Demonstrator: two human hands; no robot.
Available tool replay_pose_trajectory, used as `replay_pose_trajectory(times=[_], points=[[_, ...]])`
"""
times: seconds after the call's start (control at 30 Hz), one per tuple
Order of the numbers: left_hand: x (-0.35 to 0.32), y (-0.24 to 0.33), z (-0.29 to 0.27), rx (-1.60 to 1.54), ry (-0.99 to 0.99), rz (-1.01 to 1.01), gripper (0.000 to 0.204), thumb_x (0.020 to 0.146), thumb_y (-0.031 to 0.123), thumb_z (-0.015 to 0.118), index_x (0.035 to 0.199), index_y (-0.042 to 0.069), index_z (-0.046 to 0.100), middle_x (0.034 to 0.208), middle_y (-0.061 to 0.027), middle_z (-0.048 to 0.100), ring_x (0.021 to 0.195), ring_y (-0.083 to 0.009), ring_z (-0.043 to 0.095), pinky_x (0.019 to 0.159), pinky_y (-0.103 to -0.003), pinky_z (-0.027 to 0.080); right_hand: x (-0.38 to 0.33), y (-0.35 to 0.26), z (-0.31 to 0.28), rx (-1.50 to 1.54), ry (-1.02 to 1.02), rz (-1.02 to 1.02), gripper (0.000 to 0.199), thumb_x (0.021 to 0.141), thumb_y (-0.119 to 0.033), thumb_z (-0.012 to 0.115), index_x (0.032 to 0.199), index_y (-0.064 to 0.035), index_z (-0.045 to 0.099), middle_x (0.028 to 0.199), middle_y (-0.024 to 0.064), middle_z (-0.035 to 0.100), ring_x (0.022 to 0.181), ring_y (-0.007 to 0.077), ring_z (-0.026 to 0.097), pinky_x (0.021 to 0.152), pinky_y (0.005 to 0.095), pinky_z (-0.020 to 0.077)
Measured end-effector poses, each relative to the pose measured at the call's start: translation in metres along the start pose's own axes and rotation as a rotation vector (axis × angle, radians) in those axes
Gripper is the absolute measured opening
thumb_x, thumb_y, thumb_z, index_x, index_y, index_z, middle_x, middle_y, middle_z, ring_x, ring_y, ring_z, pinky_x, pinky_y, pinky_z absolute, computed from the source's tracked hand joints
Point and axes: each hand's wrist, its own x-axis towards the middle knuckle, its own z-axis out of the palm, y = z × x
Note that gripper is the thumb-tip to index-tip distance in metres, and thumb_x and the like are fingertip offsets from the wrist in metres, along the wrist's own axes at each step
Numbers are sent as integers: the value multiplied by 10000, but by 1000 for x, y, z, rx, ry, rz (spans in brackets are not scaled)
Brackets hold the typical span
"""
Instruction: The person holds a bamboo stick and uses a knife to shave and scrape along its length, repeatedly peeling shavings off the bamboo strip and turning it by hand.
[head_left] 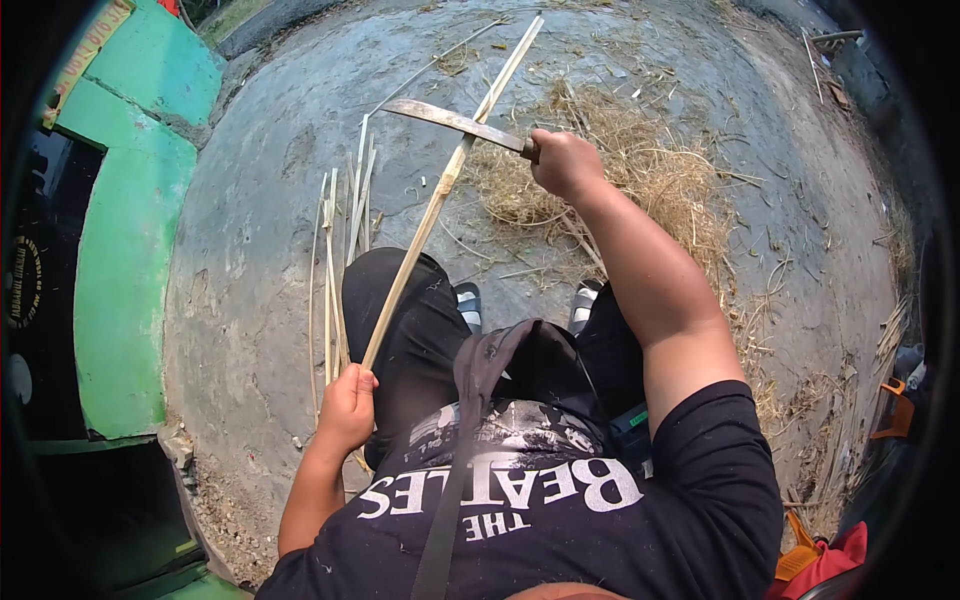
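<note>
My left hand is closed round the near end of a long, pale bamboo strip, which slants up and away to the right past my left knee. In my right hand is the handle of a machete, its worn blade pointing left with a curved tip. That blade crosses the bamboo strip in its far half and seems to touch it. To the left of the held strip, several thinner bamboo strips lie beside my left leg, their near ends partly hidden by my hand and leg.
Beyond my right foot spreads a heap of curly bamboo shavings on the grey concrete ground. A green wall with dark openings stands at the left. Orange and red items lie at the lower right.
</note>
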Motion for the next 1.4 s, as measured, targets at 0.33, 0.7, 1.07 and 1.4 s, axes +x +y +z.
replay_pose_trajectory(times=[0.33, 0.7, 1.07, 1.4], points=[[2, -7, -12, 22, 15, 34, 313, 1078, 216, 489, 879, -1, 592, 642, -130, 562, 582, -229, 547, 565, -373, 429, -9, -33, -3, -99, 19, -593, 110, 875, -243, 663, 880, -134, 645, 777, 100, 709, 752, 360, 712, 707, 490, 563], [-29, -37, -26, -114, -37, -71, 327, 1093, 245, 473, 875, 22, 573, 619, -15, 484, 567, -99, 434, 534, -304, 357, 13, 51, -11, 561, 174, 311, 325, 809, -302, 725, 1061, -97, 743, 975, 142, 760, 929, 298, 721, 850, 391, 547], [-1, -59, 14, -272, -31, -49, 347, 1099, 277, 479, 864, 35, 561, 675, 13, 483, 617, -77, 427, 555, -272, 353, 10, 29, -16, 628, 170, 130, 262, 823, -310, 740, 982, -103, 726, 917, 145, 744, 877, 325, 710, 804, 400, 546], [1, -52, 12, -126, -34, -31, 355, 1092, 261, 477, 852, 18, 575, 665, -59, 541, 613, -133, 516, 574, -310, 413, -5, 1, -14, 320, 60, -201, 129, 837, -253, 710, 936, -169, 711, 879, 139, 732, 853, 376, 705, 764, 487, 571]])
